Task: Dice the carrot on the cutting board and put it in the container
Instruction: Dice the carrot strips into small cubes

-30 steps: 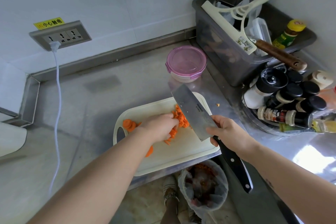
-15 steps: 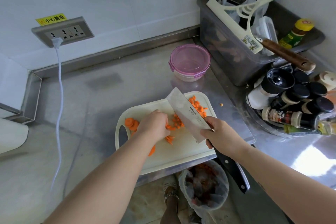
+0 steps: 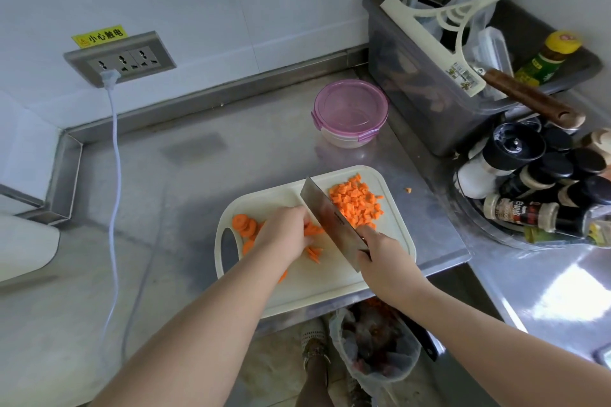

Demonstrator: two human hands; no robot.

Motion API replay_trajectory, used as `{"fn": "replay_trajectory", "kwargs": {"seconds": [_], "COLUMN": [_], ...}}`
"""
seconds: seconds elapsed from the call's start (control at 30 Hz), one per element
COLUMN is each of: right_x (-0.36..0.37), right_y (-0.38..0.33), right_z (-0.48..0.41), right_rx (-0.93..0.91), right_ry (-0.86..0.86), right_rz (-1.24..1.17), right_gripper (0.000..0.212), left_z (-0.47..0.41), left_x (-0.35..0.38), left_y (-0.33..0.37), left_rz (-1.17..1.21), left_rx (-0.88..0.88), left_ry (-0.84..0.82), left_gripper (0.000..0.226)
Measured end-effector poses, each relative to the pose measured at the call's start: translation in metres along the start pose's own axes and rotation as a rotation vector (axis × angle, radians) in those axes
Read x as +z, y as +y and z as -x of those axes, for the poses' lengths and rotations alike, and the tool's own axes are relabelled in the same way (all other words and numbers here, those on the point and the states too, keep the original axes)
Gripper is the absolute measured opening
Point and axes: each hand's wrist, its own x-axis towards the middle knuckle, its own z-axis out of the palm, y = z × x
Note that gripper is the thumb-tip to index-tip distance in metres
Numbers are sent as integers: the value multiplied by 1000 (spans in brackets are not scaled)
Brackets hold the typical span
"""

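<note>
A white cutting board (image 3: pixel 317 291) lies on the steel counter near its front edge. A heap of diced carrot (image 3: pixel 357 201) fills the board's far right corner. Round carrot slices (image 3: pixel 244 225) lie at the board's left. My left hand (image 3: pixel 286 235) holds a stack of carrot slices down on the board with curled fingers. My right hand (image 3: pixel 383 258) grips the handle of a cleaver (image 3: pixel 330 221), whose blade stands on the board between my left hand and the diced heap. The round container with a pink lid (image 3: pixel 350 111) stands shut behind the board.
A grey bin (image 3: pixel 413 76) with a squeegee and bottles stands at the back right. A rack of spice jars (image 3: pixel 542 182) sits right of the board. One carrot bit (image 3: pixel 408 190) lies on the counter. A white cable (image 3: pixel 115 149) hangs from the wall socket. A bagged waste bin (image 3: pixel 373 350) stands below.
The cleaver has swung left and down from a raised position to stand on the board beside my left hand. The diced heap behind it is now uncovered.
</note>
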Motion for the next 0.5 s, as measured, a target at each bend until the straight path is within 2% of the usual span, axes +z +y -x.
{"fn": "replay_trajectory", "kwargs": {"seconds": [0.13, 0.37, 0.5], "right_x": [5, 4, 7], "right_y": [3, 5, -4], "right_z": [3, 5, 9], "right_rx": [-11, -5, -25], "right_ry": [24, 83, 62], "right_rz": [23, 54, 76], "right_gripper": [32, 34, 37], "left_z": [2, 2, 2], "left_x": [2, 1, -2], "left_y": [-3, -1, 3], "left_rz": [25, 1, -24], "left_rx": [-9, -26, -45], "left_ry": [14, -4, -11], "left_gripper": [16, 13, 21]}}
